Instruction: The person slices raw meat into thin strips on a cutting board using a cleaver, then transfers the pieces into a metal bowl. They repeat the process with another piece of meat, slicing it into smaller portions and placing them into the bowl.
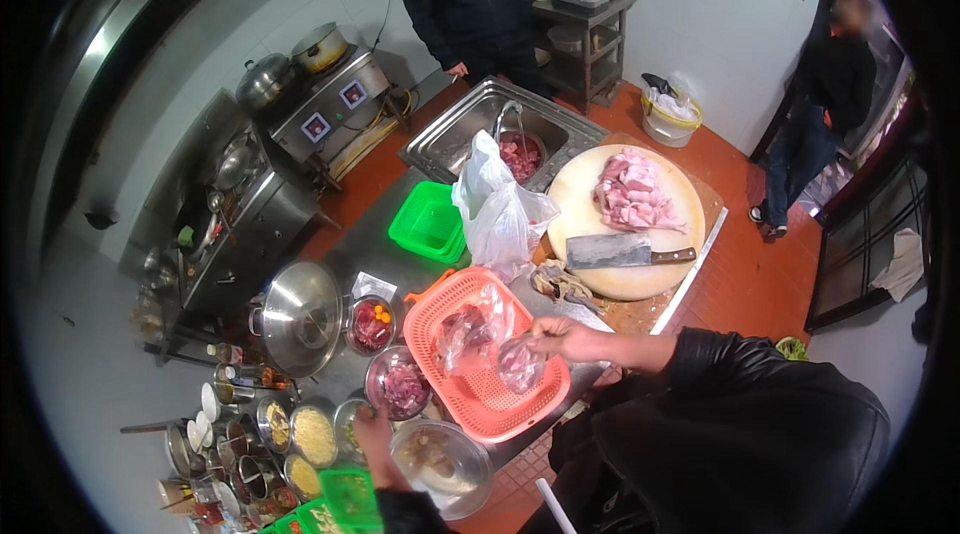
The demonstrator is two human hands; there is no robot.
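My right hand (568,340), closed, grips a clear plastic bag of meat (521,366) over the orange basket (482,412). More meat in clear plastic (466,336) lies inside that basket. Lower down, my left hand (377,442) is between a bowl of sliced meat (400,384) and a large clear bowl (440,469); its fingers are blurred, and whether they hold anything cannot be made out. A white plastic bag (500,209) stands just beyond the basket. On the round chopping board (565,179) are a pile of pale cut meat (638,192) and a cleaver (625,252).
A green basket (428,222) stands by the sink (440,129), where meat sits in a bowl under the tap. Left are a large steel pan (302,319), a bowl of meat with egg yolks (371,324) and several ingredient bowls (314,436). One person (470,4) stands beyond the sink, another (830,94) by the doorway.
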